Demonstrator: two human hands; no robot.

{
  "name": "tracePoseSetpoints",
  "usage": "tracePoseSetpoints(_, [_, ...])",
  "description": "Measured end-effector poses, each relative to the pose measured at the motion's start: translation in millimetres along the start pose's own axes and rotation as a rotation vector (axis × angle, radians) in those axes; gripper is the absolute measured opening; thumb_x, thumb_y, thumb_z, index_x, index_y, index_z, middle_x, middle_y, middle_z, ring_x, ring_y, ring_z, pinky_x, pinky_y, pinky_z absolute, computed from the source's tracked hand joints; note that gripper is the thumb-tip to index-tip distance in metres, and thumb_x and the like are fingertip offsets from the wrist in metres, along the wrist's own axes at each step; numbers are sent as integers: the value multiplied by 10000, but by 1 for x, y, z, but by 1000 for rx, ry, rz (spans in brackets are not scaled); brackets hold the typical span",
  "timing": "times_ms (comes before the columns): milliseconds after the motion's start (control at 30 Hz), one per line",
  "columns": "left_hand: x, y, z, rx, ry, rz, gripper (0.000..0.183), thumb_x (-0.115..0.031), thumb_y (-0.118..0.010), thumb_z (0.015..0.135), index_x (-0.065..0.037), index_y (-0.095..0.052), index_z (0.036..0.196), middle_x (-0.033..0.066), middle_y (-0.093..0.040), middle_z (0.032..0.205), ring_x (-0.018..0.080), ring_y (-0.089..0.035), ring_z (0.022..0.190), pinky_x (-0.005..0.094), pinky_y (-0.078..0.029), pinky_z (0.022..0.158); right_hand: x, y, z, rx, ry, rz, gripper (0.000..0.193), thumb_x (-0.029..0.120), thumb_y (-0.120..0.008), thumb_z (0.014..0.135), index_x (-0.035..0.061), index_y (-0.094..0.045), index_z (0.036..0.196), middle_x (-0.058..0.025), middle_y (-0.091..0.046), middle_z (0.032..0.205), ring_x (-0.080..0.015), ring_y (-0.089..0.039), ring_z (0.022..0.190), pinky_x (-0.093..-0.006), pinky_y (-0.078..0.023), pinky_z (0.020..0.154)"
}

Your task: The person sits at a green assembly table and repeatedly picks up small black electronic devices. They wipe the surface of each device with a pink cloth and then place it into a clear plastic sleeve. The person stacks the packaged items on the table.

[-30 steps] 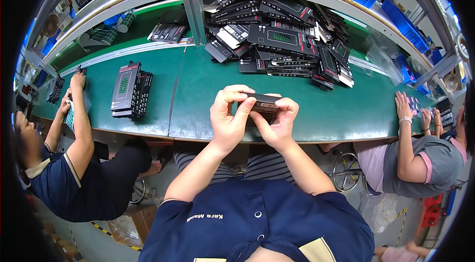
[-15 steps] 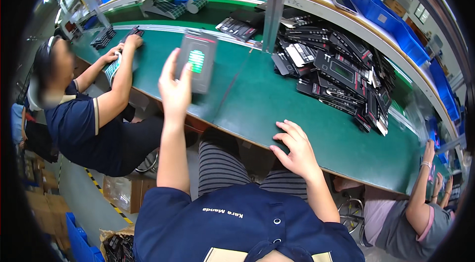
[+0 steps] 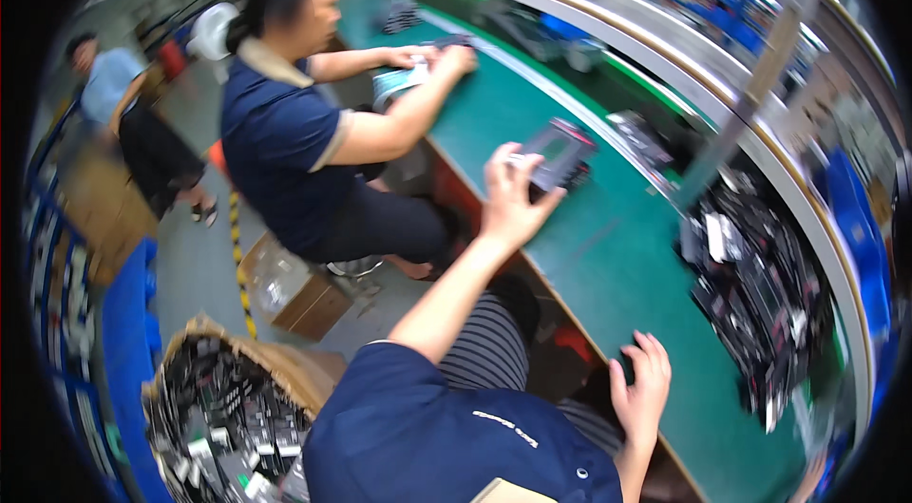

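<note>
1. Reaching out across the green table [image 3: 632, 265], the left hand [image 3: 513, 204] bends its fingers and thumb around the near-left corner of a flat dark box [image 3: 560, 151]. Blur keeps me from telling whether they grip it or merely touch it.

2. This box lies far out toward the table's left part, with a lighter panel on its upper face and a reddish strip along its far end. Dark layers show beneath it; they are too smeared to count, and the hand covers its near-left corner.

3. Near the table's front edge, the right hand [image 3: 644, 389] has its fingers parted and slightly curved, the thumb standing away from them. Its palm faces away, partly out of sight.

4. Farther right, a heap of dark packages [image 3: 760, 294] spreads over the table, a few pale faces among them. Single outlines blur together, and the shelf post [image 3: 750, 109] rises before the shelf's shadowy space.

5. At left, a co-worker in a navy shirt [image 3: 285, 113] bends over the table, both hands at a small dark object that cannot be made out, beside a pale greenish sheet.

6. Lower left, a large carton [image 3: 309, 375] is crammed with dark packages; the wearer's sleeve hides part of it, and the lower picture edge cuts it off. A smaller box [image 3: 313, 313] with clear plastic sits on the floor.
</note>
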State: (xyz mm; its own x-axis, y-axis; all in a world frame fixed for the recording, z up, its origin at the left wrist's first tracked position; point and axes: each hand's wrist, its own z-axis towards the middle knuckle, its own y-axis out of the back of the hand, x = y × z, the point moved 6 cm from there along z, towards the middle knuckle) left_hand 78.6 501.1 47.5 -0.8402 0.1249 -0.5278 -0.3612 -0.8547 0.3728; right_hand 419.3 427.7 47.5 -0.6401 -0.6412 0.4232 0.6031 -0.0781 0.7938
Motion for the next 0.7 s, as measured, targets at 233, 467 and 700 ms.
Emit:
tracePoseSetpoints(233, [2,5,-6,-77,-41,16,658,-320,-838,772,-172,-501,1317,223,-389,1391,431,-423,1248,527,-408,1033,2,-5,1,21,19,9,220,111,-727,816,24,-644,1000,-165,-622,1243,-392,-537,1233,-487,-400,1041])
tracePoseSetpoints(467, [1,11,-7,-23,-77,1,757,-459,-798,795,-174,-456,1408,277,-261,1499,476,-308,1371,557,-320,1116,5,-4,1,-5,25,-3,198,105,-728,816,25,-659,983,-158,-639,1227,-383,-551,1217,-481,-418,1027])
tracePoseSetpoints(700, [-76,84,38,-434,-367,-277,632,-336,-558,962,72,-366,1406,245,-344,1466,377,-303,1405,517,-220,1169,-9,80,12,-88,108,345,83,93,-694,849,10,-687,850,-177,-703,1077,-332,-669,1012,-416,-529,876])
